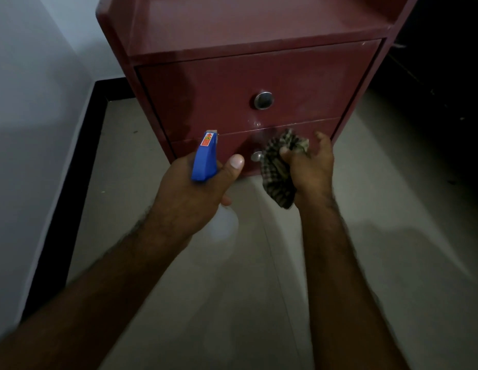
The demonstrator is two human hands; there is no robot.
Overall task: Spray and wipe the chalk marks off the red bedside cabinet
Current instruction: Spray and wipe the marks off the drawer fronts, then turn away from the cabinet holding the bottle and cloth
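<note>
The red bedside cabinet [219, 86] stands ahead with two drawers, each with a round metal knob. Faint white chalk smears [255, 124] show near the seam between the drawers. My left hand [198, 190] grips a spray bottle with a blue trigger head [204, 158], its nozzle aimed at the lower drawer; the pale bottle body hangs below my hand. My right hand [310, 166] holds a bunched checked cloth [280, 166] against the front of the lower drawer, just right of its knob [256, 156].
A white wall [32, 102] with a black skirting strip [72, 182] runs along the left. Pale tiled floor [259, 289] lies under my arms. Dark furniture [446, 62] stands to the right of the cabinet.
</note>
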